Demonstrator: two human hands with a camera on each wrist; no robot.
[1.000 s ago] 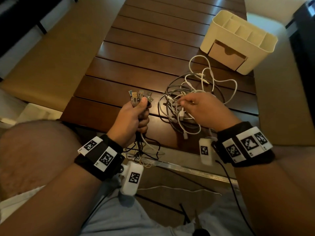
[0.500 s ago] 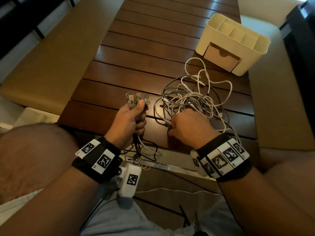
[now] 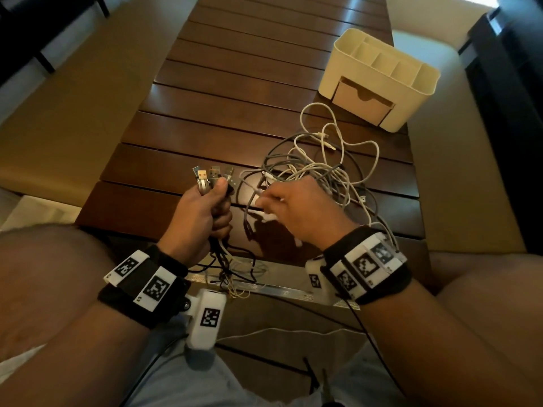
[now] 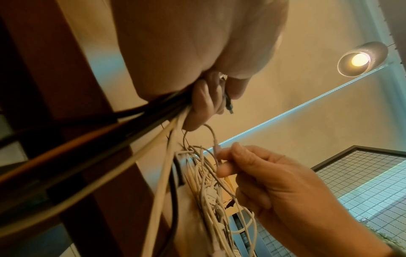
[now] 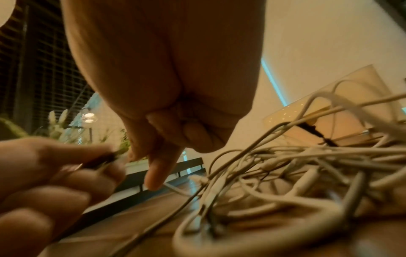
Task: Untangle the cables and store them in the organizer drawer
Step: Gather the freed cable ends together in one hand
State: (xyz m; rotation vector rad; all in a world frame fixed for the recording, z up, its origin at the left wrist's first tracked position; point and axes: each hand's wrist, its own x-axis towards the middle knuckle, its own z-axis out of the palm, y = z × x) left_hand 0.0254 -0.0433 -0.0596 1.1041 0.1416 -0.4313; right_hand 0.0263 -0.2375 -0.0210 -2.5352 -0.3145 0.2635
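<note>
A tangle of white and grey cables (image 3: 317, 168) lies on the dark slatted table (image 3: 223, 92), seen close up as cables (image 5: 296, 173) in the right wrist view. My left hand (image 3: 202, 212) grips a bundle of USB plugs (image 3: 211, 176) upright, their cords (image 4: 110, 147) trailing down past the table edge. My right hand (image 3: 293, 207) pinches a thin white cable end (image 4: 216, 151) at the near left of the tangle. The cream organizer (image 3: 382, 74) stands far right with its drawer (image 3: 360, 99) closed.
Tan cushioned benches (image 3: 73, 92) flank the table on both sides. My knees sit below the near table edge. Loose black and white cords (image 3: 232, 268) hang off that edge between my wrists.
My right hand has lifted from low in the tangle and moved left toward the left hand, now pinching a white cable end. The left hand kept holding the plugs.
</note>
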